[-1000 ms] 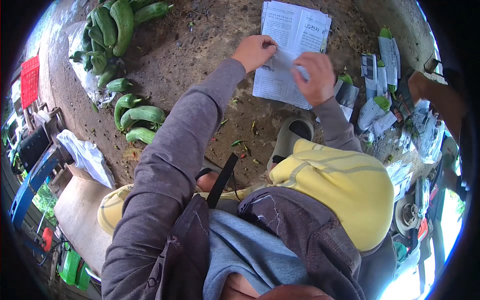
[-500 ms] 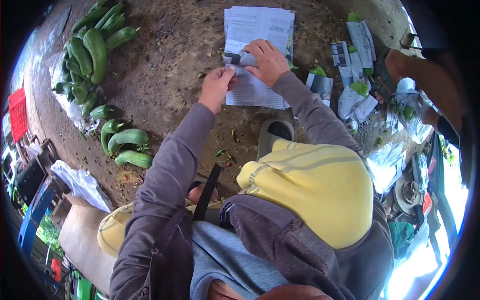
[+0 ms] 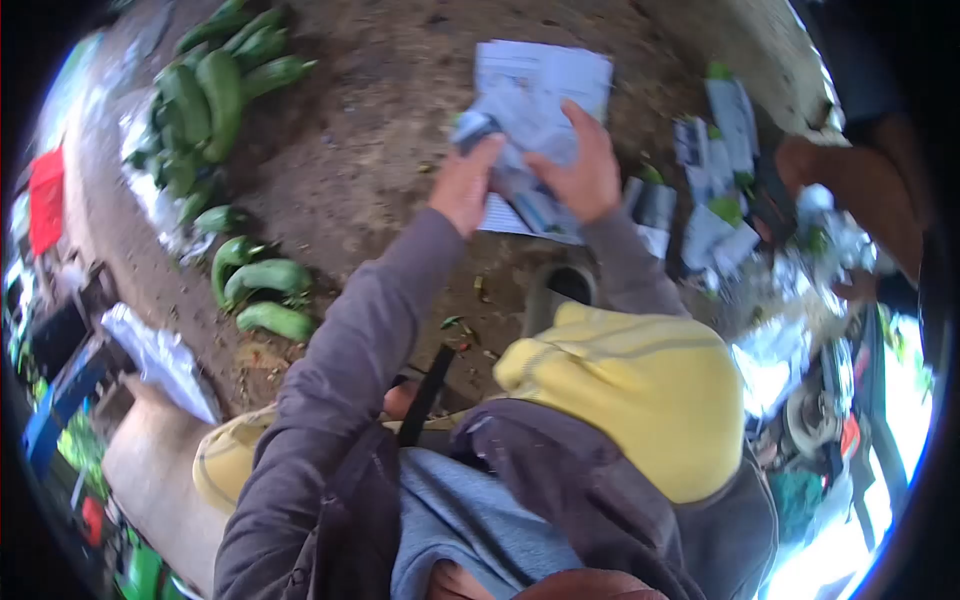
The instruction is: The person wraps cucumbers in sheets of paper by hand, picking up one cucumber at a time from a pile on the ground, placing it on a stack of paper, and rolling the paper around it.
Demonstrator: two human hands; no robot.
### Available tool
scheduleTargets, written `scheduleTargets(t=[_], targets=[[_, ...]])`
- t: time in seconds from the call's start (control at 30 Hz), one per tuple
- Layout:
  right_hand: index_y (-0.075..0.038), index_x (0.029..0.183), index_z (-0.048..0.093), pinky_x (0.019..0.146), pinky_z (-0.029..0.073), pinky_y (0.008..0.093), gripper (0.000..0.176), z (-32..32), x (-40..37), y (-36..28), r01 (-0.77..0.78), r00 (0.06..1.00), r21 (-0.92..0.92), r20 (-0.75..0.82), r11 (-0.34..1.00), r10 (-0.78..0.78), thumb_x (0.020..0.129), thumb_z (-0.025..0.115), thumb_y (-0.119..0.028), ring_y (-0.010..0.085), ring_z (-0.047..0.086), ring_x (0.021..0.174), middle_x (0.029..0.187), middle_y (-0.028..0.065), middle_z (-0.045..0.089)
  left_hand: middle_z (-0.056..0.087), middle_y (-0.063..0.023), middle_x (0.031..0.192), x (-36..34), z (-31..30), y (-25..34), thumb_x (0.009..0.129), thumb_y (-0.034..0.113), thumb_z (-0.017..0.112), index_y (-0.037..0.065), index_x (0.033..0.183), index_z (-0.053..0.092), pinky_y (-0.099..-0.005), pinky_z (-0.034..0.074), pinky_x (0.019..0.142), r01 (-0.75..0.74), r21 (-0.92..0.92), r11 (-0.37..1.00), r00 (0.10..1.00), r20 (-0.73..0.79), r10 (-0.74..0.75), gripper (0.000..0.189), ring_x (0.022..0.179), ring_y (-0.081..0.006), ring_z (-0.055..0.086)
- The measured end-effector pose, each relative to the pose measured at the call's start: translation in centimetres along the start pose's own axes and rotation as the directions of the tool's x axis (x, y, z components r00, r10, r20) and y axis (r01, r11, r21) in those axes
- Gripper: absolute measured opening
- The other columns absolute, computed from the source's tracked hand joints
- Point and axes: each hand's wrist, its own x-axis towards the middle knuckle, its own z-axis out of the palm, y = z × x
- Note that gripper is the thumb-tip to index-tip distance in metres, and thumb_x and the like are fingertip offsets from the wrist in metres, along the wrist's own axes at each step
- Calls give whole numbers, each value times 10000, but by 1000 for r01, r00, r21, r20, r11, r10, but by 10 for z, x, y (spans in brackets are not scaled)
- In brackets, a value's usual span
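A rolled newspaper bundle lies aslant between my two hands, over a stack of newspaper sheets on the ground. Blur hides what the roll contains. My left hand is closed on its left side, thumb along the printed paper. On the right, my right hand has its thumb and forefinger spread wide beside the paper, the thumb tip at the roll; its other fingers are hard to make out.
Large green cucumbers lie heaped at left, with several loose ones nearer. At right are newspaper-wrapped bundles with green ends, plastic bags and another person's arm or leg. A shoe stands below the papers.
The newspaper has gone from a roll lying across the stack to a slanted bundle between my hands. My right hand has shifted right and its thumb and forefinger have spread. The view has moved slightly.
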Motion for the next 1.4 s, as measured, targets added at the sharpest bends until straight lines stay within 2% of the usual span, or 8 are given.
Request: scheduleTargets(t=[0.1,0.3,0.4,0.57,0.8,1.1,1.27,1.4], targets=[[3,1207,525,861,457,338,623,-9,-1,4,-328,904,157,339,931,262,733,721,-352,241,597,991,1097,188,613,584,-40,872,-12,10,13,879,242,580,42,1091,532,-314,459,663,-26,297,954,998,-54,44,295,767,-134,551],[38,1247,437,943,385,448,660,4,-21,-39,207,941,-16,275,978,-195,708,737,-196,428,464,1118,1209,261,476,532,-93,1095,-6,35,13,886,151,572,24,1161,441,-324,442,862,-204,91,975,923,-315,222,330,1000,-179,520],[26,1251,434,938,390,436,645,7,-22,-2,214,966,-90,169,973,-197,702,733,-131,397,474,1118,1208,234,478,501,-110,1177,-16,36,28,885,148,580,23,1219,415,-329,422,902,-64,-39,997,997,-38,62,392,1054,-185,498],[-4,1290,436,962,389,373,506,-53,-6,52,-60,998,5,-26,998,60,822,612,-85,286,494,1149,1247,162,509,460,-211,1250,-14,-8,84,803,238,651,-57,1288,373,-381,368,979,-326,736,593,915,88,393,631,1164,-293,453],[-31,1219,513,948,406,370,389,-129,-42,162,-284,944,-206,-234,937,235,846,591,-105,276,508,1141,1245,145,526,427,-202,1224,8,-166,205,670,176,714,-6,1248,386,-445,349,965,111,994,-7,377,-35,925,690,1141,-368,404],[-115,1131,596,973,339,453,318,-116,-47,125,-48,993,-816,-103,576,-63,830,590,-214,300,453,1171,1316,88,462,492,-83,1185,9,-224,260,650,357,779,87,1250,426,-409,414,911,562,759,-328,554,-52,831,747,1137,-287,466],[-90,1145,585,970,346,451,318,-124,-27,110,24,974,-675,-150,737,-169,847,585,-198,303,458,1173,1311,97,473,583,-82,1038,12,-232,271,603,312,785,97,1077,555,-378,458,852,464,825,-323,515,45,856,570,1027,-273,544],[-66,1158,572,962,361,433,312,-121,-8,80,108,957,-563,-162,819,-239,866,571,-174,298,467,1172,1309,99,482,613,-111,1050,-2,-228,276,694,307,735,46,1153,527,-387,471,846,120,989,83,595,-138,791,568,968,-273,589]])
